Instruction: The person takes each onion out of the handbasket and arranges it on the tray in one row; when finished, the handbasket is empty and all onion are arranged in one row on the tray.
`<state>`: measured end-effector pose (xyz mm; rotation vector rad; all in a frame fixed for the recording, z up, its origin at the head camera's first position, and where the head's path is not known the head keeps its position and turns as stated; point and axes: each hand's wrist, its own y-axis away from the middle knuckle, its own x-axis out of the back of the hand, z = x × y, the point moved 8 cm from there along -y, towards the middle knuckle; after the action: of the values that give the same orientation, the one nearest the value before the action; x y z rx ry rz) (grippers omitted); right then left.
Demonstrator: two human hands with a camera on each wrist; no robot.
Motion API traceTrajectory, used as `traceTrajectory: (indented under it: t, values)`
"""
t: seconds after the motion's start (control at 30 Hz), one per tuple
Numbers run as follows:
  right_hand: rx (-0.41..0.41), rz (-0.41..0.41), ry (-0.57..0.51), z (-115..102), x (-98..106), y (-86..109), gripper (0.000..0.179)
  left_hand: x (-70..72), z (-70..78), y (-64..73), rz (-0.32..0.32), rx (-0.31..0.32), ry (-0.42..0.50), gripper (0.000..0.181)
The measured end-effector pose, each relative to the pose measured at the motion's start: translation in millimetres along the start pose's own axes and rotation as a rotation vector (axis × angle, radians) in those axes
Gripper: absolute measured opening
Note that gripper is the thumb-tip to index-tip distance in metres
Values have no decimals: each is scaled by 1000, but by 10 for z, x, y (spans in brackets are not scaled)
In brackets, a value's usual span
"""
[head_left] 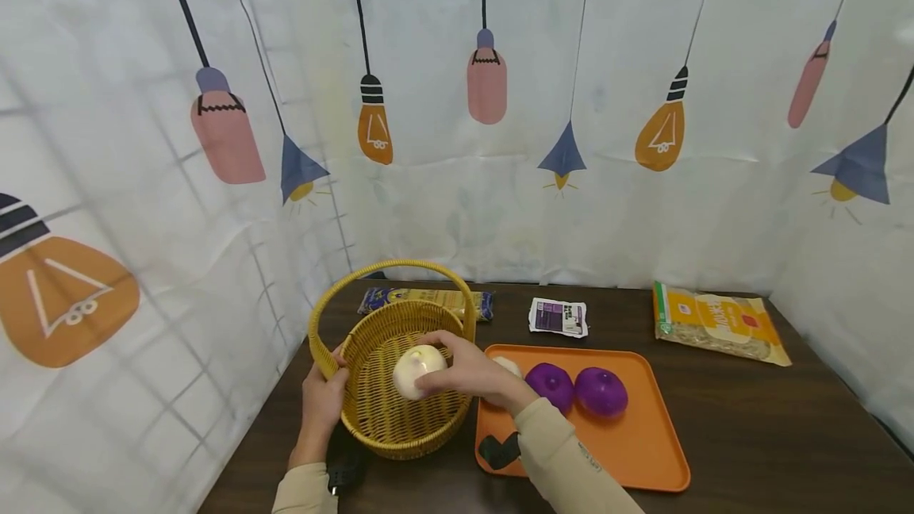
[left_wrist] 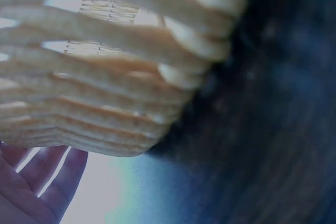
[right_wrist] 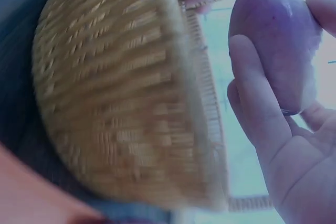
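Note:
A yellow woven basket (head_left: 400, 450) with a tall hoop handle stands at the table's left, tilted slightly. My left hand (head_left: 323, 399) grips its left rim by the foot of the handle; the fingertips show over the rim in the right wrist view. Over the basket's opening, my right hand (head_left: 460, 371) holds a white onion (head_left: 416, 371) between thumb and fingers. Up close in the right wrist view, the onion (right_wrist: 275, 45) looks tinted purple. The left wrist view shows the basket's weave (left_wrist: 94, 93) above part of the left hand (left_wrist: 39, 187).
Right of the basket lies an orange tray (head_left: 643, 458) with two purple onions (head_left: 601, 393) and another white one (head_left: 508, 367), partly hidden by my right hand. Behind are a long yellow-blue packet (head_left: 400, 296), a small white-purple packet (head_left: 559, 317) and a large yellow bag (head_left: 721, 324).

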<state>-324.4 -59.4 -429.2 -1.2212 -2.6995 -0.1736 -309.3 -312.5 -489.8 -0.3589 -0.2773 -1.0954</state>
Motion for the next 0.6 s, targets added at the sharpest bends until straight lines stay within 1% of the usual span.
traceTrajectory:
  t: [0.1, 0.2, 0.27, 0.33, 0.43, 0.53, 0.6]
  values:
    - [32, -26, -37, -7, 71, 107, 62, -12, 1, 0, -3, -1, 6, 19]
    - [81, -29, 2, -16, 173, 209, 60, -26, 2, -5, -12, -5, 6, 19]
    - [91, -11, 42, -1, 246, 278, 58, -35, 2, -11, -20, -7, 6, 19]
    - [89, 3, 58, 20, 301, 345, 57, -33, -2, -11, -21, -5, 12, 19]
    - [65, 15, 10, 41, 355, 446, 58, -28, -7, -8, -19, -1, 17, 18]
    - [65, 19, -46, 27, 396, 546, 60, -27, -11, -6, -18, 2, 15, 18]
    - [77, 25, -49, 15, 432, 610, 61, -21, -4, -4, -13, 6, 11, 18]
